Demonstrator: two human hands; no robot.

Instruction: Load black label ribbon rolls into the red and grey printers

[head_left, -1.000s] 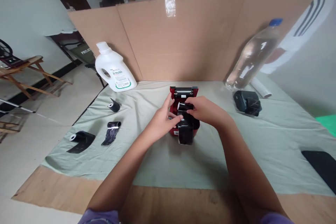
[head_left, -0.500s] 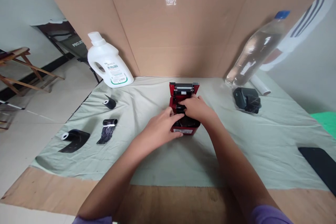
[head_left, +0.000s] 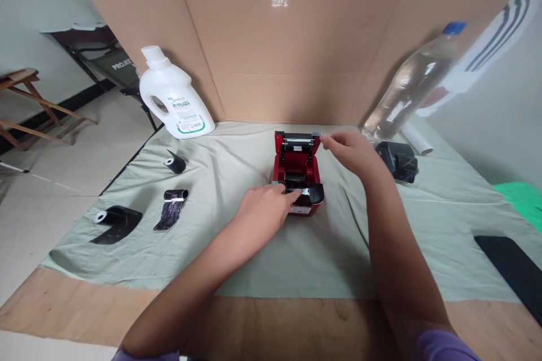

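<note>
Partly open, both hands touch the red device.

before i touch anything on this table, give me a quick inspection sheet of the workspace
Surface: wrinkled pale green cloth over a wooden table, bare wood along the near edge.
Job's things: red device, lid raised, black roll inside.
Clutter: three black rolls at left; white jug; clear bottle, tilted; dark object near it, unidentified; flat black object at far right.
Left hand: fingers on the device's near left part.
Right hand: fingertips at the lid's right corner; grip unclear.
Cables: nothing seen for certain.
Surroundings: cardboard screen behind; chair and wooden stool at left.
</note>
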